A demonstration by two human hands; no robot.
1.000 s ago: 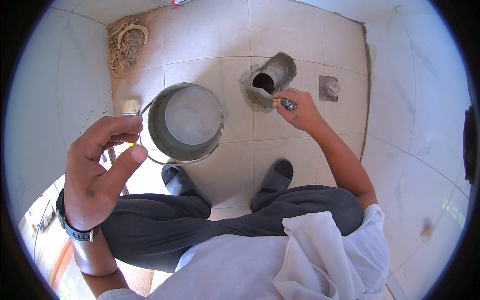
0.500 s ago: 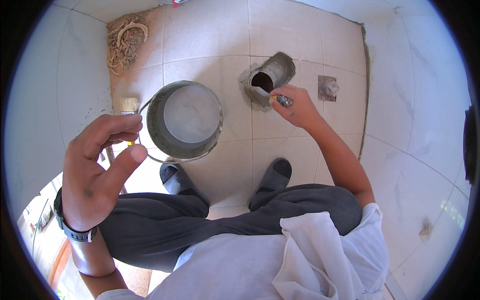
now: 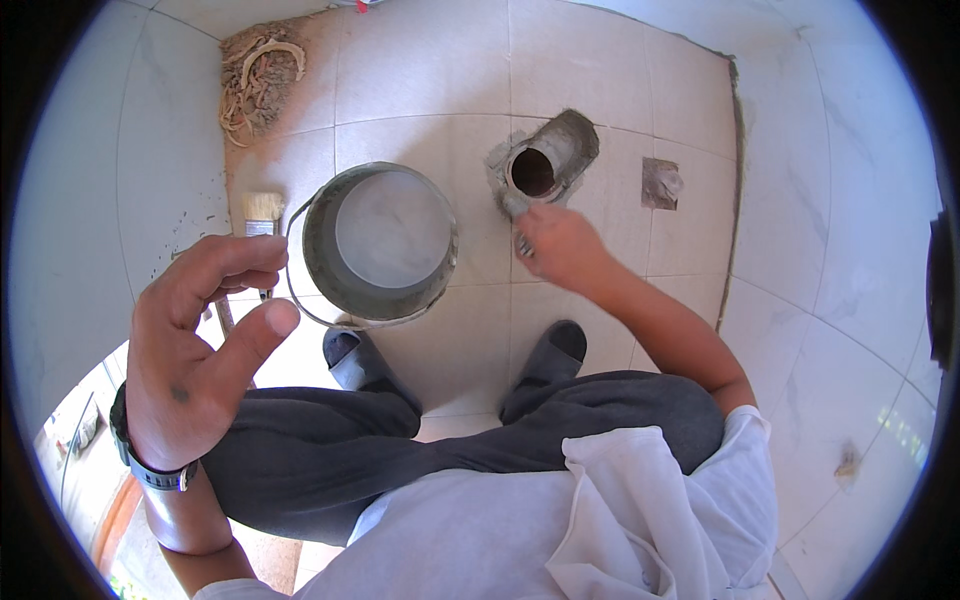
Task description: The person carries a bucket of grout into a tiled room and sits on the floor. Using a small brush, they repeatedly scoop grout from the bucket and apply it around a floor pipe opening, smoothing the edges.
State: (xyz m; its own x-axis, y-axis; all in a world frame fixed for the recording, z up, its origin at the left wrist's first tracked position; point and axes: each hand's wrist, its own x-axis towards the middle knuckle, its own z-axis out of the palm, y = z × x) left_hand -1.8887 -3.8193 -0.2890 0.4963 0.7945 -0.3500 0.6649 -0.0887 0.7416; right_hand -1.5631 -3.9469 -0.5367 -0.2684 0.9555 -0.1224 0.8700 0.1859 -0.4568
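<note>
My right hand (image 3: 568, 248) is closed round a small hand tool (image 3: 523, 244) with a dark handle. Its working end is at the near rim of a round pipe opening (image 3: 533, 172) in the tiled floor, and most of it is hidden by my fingers. Wet-looking grey mortar (image 3: 572, 145) lines the cut-out around the opening. Raised at the left, my left hand (image 3: 195, 350) holds nothing, with thumb and fingers apart. Beyond its fingertips stands a bucket (image 3: 308, 240) with a wire handle, holding cloudy grey liquid (image 3: 392, 228).
A paintbrush (image 3: 263, 208) with pale bristles is left of the bucket. Rubble and curled scraps (image 3: 262, 85) lie in the far left corner. Right of the pipe, a square floor cut-out (image 3: 660, 184) holds a greyish lump. Tiled walls rise on both sides; my sandalled feet (image 3: 545, 365) are close by.
My right hand has moved nearer and slightly left, bringing the tool from the opening's right side to its near rim. My left hand has hardly moved.
</note>
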